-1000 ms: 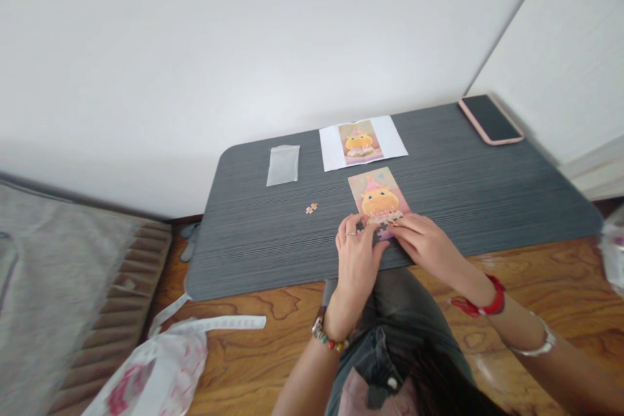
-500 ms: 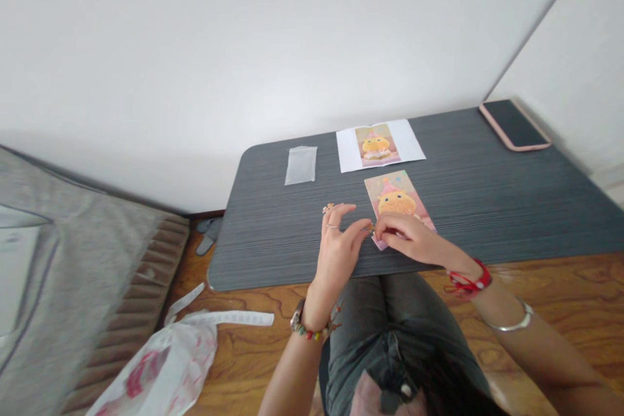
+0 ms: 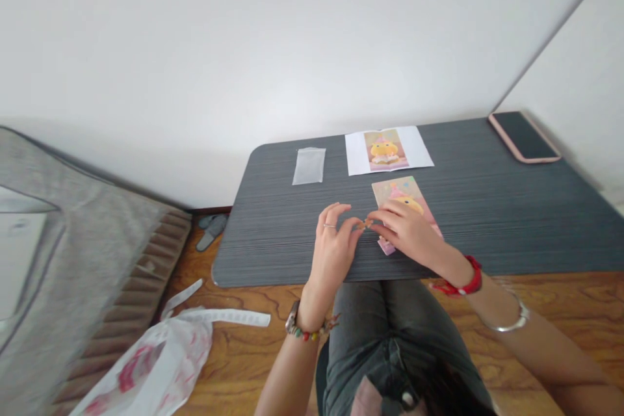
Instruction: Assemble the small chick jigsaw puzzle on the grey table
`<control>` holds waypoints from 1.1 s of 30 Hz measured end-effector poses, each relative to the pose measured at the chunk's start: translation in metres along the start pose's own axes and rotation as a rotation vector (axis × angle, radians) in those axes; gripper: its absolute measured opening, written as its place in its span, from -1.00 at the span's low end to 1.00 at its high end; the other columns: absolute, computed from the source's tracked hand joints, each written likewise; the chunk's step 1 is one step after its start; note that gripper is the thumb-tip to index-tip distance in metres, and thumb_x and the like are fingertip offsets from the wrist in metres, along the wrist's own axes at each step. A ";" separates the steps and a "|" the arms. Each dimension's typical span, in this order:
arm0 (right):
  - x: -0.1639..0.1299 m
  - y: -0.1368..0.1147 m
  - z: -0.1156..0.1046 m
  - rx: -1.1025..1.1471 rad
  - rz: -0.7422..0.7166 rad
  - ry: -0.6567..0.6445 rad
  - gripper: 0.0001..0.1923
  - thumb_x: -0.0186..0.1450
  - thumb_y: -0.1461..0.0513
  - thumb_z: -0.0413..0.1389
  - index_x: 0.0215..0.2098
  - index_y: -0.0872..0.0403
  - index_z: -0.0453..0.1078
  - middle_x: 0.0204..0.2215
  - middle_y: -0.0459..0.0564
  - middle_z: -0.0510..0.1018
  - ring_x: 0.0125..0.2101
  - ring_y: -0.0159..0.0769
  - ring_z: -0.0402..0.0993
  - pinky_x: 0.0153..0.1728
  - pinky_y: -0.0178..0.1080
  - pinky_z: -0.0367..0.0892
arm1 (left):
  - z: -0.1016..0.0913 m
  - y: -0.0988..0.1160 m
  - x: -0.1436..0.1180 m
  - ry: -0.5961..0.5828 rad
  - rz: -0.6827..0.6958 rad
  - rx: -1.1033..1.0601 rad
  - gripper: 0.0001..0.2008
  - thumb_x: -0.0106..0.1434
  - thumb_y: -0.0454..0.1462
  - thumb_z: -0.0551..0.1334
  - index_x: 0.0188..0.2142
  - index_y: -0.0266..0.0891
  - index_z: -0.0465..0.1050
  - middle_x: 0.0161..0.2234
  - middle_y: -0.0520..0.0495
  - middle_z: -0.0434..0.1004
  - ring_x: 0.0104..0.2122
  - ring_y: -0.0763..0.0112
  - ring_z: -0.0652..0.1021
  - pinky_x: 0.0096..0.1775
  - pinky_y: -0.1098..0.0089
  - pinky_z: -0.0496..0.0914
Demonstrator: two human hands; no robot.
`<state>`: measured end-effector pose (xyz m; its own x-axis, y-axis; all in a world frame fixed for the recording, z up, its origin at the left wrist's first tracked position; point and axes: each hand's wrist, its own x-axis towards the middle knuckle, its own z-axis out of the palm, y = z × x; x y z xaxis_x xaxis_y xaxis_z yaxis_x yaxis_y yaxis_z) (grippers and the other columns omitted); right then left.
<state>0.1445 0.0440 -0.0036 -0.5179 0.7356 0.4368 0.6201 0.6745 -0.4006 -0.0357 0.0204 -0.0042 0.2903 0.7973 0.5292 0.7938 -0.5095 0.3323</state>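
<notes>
A small jigsaw puzzle with a yellow chick picture lies on the dark grey table. My right hand rests over its near part. My left hand is just left of the puzzle, with a ring on one finger. The fingertips of both hands meet on a small orange puzzle piece, held just above the table at the puzzle's left edge. The near end of the puzzle is mostly hidden under my right hand.
A white reference sheet with the same chick picture lies behind the puzzle. A small clear plastic bag lies to its left and a phone at the far right. A white and pink plastic bag lies on the wooden floor.
Both hands lifted off the puzzle's near edge and came together at its left side, pinching a small piece. The loose piece seen left of the puzzle is no longer visible. The camera turned left.
</notes>
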 end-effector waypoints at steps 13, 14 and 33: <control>0.068 0.015 0.038 -0.260 -0.134 -0.360 -0.75 0.32 0.22 -0.02 -0.39 0.18 0.43 -0.43 0.01 0.42 -0.43 -0.37 0.31 -0.38 -0.30 0.09 | 0.014 -0.050 0.003 -0.049 -0.147 0.167 -0.93 0.16 -0.36 0.22 -0.35 -0.25 0.47 -0.08 -0.19 0.27 -0.02 0.13 0.31 0.01 0.08 0.32; 0.069 0.018 0.040 -0.268 -0.134 -0.373 -0.73 0.33 0.22 -0.03 -0.40 0.18 0.44 -0.43 0.01 0.42 -0.44 -0.37 0.31 -0.39 -0.29 0.09 | 0.016 -0.050 0.003 -0.057 -0.159 0.170 -0.94 0.16 -0.36 0.22 -0.36 -0.25 0.48 -0.08 -0.19 0.27 -0.02 0.13 0.31 0.00 0.09 0.32; -0.047 0.017 -0.024 -0.146 0.139 -0.109 -0.84 0.29 0.28 0.01 -0.25 0.08 0.43 -0.33 0.02 0.46 -0.31 -0.27 0.40 -0.26 -0.22 0.33 | 0.012 0.015 -0.026 -0.156 -0.254 0.029 -0.73 0.02 -0.31 0.35 -0.24 -0.25 0.44 -0.07 -0.17 0.25 -0.01 0.11 0.29 0.00 0.09 0.31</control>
<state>0.1937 0.0191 -0.0113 -0.4772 0.8285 0.2931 0.7643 0.5558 -0.3269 -0.0252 -0.0038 -0.0222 0.1566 0.9394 0.3050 0.8659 -0.2791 0.4151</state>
